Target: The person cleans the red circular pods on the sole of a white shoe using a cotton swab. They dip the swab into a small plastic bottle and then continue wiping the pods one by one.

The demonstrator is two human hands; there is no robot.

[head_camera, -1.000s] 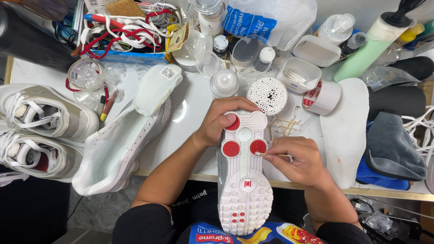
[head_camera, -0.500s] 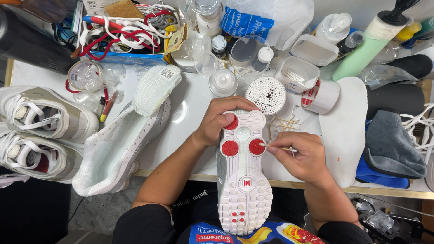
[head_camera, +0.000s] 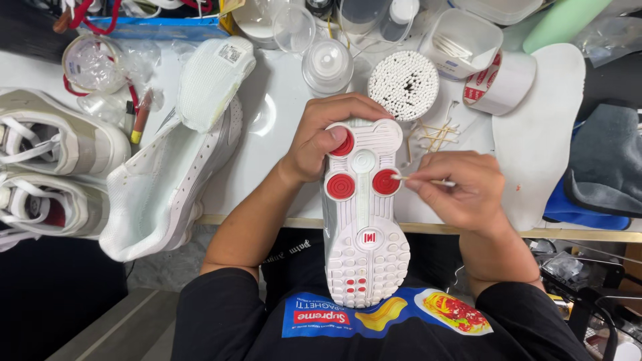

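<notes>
Bracing upturned sneaker [head_camera: 364,214] sole-up, left hand [head_camera: 326,139] fingers clamped over heel; right hand [head_camera: 460,187] fingertips pinching cotton swab [head_camera: 420,179], tip touching 1 red pad [head_camera: 386,182].

Two hands work here: the left hand [head_camera: 328,137] and the right hand [head_camera: 458,187]. Four shoes are in view: one upturned sneaker [head_camera: 364,220], one white sneaker [head_camera: 170,180] lying on the worktop [head_camera: 281,107], and two grey-white sneakers [head_camera: 50,144] at the left. The upturned sole shows three red round pads [head_camera: 341,186]. One cotton swab [head_camera: 418,179], one round tub of swabs [head_camera: 404,85], one loose white insole [head_camera: 542,127].
</notes>
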